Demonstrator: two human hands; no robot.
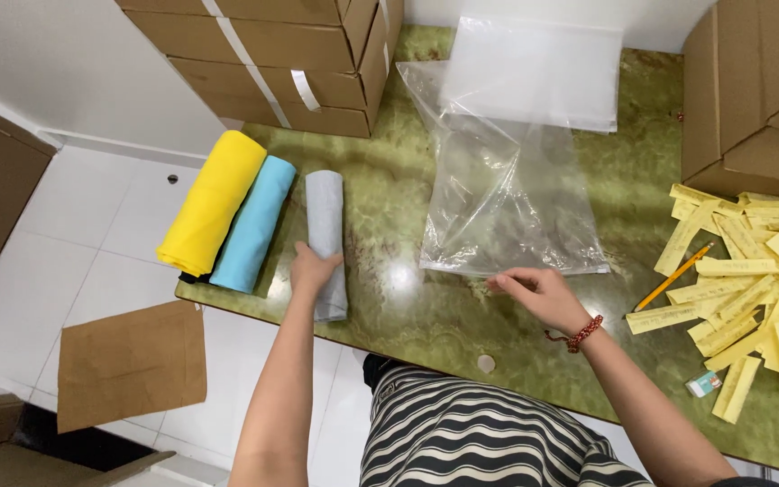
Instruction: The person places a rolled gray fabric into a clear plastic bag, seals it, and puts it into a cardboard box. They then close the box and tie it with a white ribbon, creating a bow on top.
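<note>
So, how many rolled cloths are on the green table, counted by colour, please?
Yellow roll: 1
Light blue roll: 1
Grey roll, held by the left hand: 1
Total: 3 rolls

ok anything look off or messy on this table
Mostly tidy. The yellow paper slips lie in a loose, scattered heap at the right end, with a pencil askew among them. A brown cardboard sheet lies on the floor. The three fabric rolls sit neatly side by side.
</note>
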